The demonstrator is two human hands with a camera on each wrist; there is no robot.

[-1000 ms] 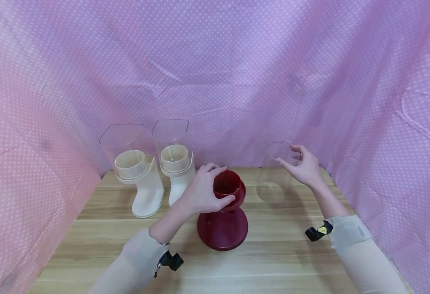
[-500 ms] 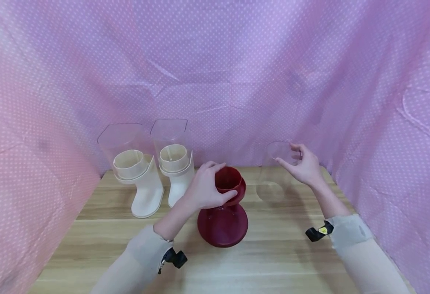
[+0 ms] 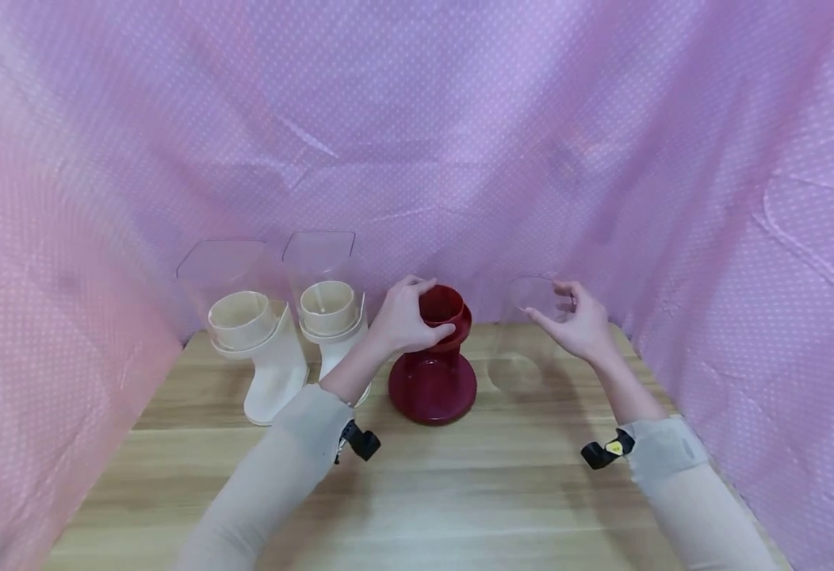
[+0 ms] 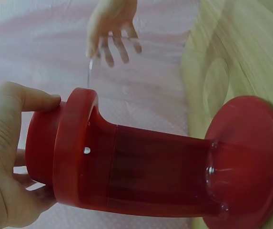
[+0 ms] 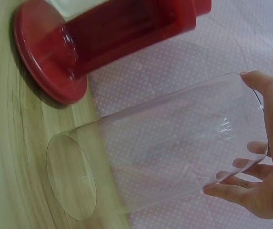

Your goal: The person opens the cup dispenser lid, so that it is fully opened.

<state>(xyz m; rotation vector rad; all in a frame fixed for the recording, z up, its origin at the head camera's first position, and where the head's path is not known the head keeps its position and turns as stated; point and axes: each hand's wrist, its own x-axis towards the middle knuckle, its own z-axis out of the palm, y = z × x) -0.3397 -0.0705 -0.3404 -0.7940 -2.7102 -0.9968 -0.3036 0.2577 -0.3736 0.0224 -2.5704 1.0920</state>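
Note:
My left hand (image 3: 406, 317) grips the round collar (image 4: 43, 148) on top of a red stand (image 4: 150, 174), thumb on one side and fingers round the other. The stand is upright, with a broad round foot (image 3: 433, 390), a column and a ring below the collar. In the left wrist view its foot is at the tabletop. My right hand (image 3: 579, 325) holds a clear, open-ended plastic cylinder (image 5: 165, 148) by its upper rim, thumb and fingers spread across it. The cylinder stands upright to the right of the red stand, apart from it, its lower rim at the table.
Two cream stands (image 3: 277, 377) (image 3: 334, 349) are at the left, each with a cream collar and a clear hopper (image 3: 220, 258) on top. The wood-grain table (image 3: 453, 492) ends at a pink dotted cloth (image 3: 431, 182) behind and at both sides.
My left hand has moved the red stand back toward the cloth, level with the cream stands. The right hand and the clear cylinder have stayed nearly in place; the view has shifted slightly.

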